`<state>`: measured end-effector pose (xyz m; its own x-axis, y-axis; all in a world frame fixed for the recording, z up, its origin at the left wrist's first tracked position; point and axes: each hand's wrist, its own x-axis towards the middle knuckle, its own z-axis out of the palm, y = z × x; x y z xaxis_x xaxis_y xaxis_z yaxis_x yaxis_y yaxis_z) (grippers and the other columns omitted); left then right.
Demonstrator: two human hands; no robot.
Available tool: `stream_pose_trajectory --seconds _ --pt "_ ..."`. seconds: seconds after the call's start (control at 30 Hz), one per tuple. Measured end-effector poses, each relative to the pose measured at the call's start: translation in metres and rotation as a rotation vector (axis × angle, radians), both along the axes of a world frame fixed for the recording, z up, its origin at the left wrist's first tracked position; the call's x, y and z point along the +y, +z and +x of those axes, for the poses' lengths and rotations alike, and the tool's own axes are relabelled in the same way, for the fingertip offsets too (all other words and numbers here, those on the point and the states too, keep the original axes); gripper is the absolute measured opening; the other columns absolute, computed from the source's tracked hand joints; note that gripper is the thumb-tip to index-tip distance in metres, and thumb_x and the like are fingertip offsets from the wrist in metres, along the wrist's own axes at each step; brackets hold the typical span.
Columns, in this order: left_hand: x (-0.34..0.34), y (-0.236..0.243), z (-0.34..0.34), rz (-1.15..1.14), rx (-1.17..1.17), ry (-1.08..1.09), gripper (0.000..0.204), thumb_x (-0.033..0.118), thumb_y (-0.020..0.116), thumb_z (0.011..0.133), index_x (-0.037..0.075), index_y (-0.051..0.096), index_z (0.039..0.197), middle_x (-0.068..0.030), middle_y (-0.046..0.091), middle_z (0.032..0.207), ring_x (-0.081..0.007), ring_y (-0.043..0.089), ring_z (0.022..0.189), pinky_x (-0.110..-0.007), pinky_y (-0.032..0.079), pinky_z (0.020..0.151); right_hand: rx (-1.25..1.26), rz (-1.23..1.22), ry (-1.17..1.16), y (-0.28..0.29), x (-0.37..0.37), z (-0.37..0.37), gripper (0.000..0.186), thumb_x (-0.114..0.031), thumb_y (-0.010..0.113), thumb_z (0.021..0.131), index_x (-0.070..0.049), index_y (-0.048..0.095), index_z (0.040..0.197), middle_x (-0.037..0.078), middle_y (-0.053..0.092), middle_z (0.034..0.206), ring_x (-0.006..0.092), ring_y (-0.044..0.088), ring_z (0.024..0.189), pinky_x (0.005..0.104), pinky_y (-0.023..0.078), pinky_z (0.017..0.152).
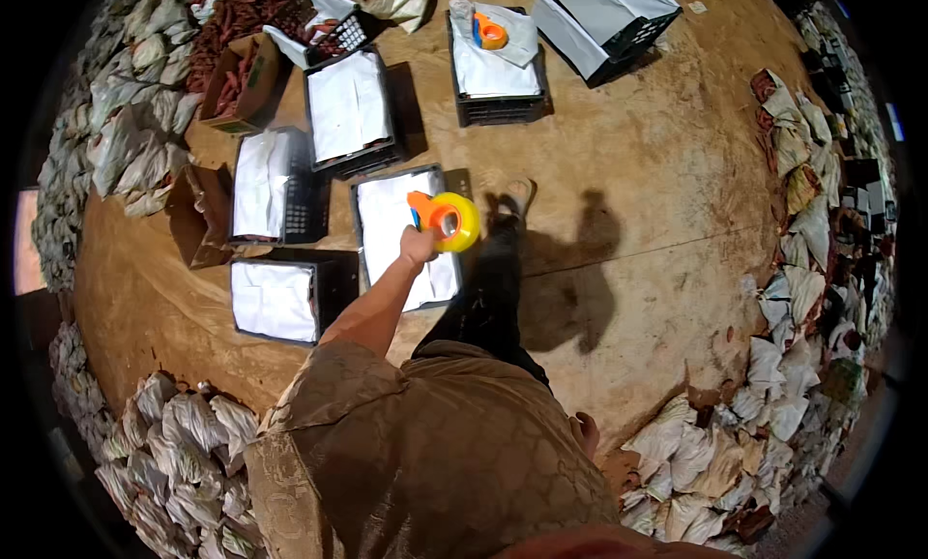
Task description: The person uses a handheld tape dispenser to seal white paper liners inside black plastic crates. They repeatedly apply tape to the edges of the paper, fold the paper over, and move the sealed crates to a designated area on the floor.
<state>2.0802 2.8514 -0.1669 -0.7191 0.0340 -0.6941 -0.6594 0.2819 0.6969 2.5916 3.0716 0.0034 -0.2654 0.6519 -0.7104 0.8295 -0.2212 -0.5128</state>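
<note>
My left hand is closed on an orange tape dispenser with a blue part, which carries a large roll of yellow tape. I hold it over a black plastic crate whose top is covered by white sheeting. Only a little of my right hand shows, low beside my body; its fingers are mostly hidden. A second orange tape dispenser lies on clear plastic atop another white-covered crate farther away.
More white-covered crates stand at left, near an open cardboard box. Reddish produce lies heaped at the far left, some in a carton. Piled white sacks line the left and right. My foot is beside the nearest crate.
</note>
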Motion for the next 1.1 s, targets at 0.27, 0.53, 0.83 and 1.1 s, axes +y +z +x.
stream_pose_trajectory --seconds 0.27,0.53,0.83,1.1 --pt "0.248 -0.092 -0.235 -0.365 -0.161 0.025 0.05 0.033 0.068 0.084 -0.009 0.061 0.111 -0.0239 0.071 0.096 -0.0368 0.072 0.079 -0.046 0.057 0.062 -0.181 -0.025 -0.161 0.017 0.173 -0.178 0.041 -0.021 0.065 0.093 0.004 0.057 0.125 0.008 0.062 0.088 0.0149 0.059 0.077 0.0325 0.048 0.066" --pt "0.332 -0.216 -0.403 -0.384 -0.029 0.15 0.04 0.031 0.064 0.094 -0.009 0.062 0.098 -0.018 0.068 0.081 -0.0273 0.067 0.063 -0.04 0.051 0.053 -0.137 0.015 0.129 0.053 0.263 -0.405 0.036 -0.013 0.063 0.094 0.007 0.057 0.124 0.011 0.068 0.099 0.0177 0.066 0.088 0.0312 0.052 0.077" --pt "0.263 -0.209 -0.243 -0.309 -0.209 -0.407 0.047 0.039 0.055 0.09 -0.004 0.067 0.105 -0.0269 0.068 0.102 -0.0442 0.064 0.098 -0.049 0.05 0.086 -0.318 -0.091 0.352 0.047 0.346 -0.372 0.039 -0.024 0.063 0.093 0.005 0.062 0.119 0.013 0.07 0.083 0.0184 0.064 0.073 0.0339 0.051 0.069" --pt "0.113 -0.039 0.116 -0.321 -0.505 -0.109 0.03 0.029 0.06 0.086 0.003 0.072 0.08 -0.0154 0.073 0.089 -0.0297 0.069 0.07 -0.04 0.056 0.069 -0.27 -0.269 0.498 -0.019 0.458 -0.312 0.036 -0.02 0.068 0.092 0.003 0.062 0.12 0.018 0.067 0.097 0.0274 0.068 0.077 0.0415 0.054 0.063"
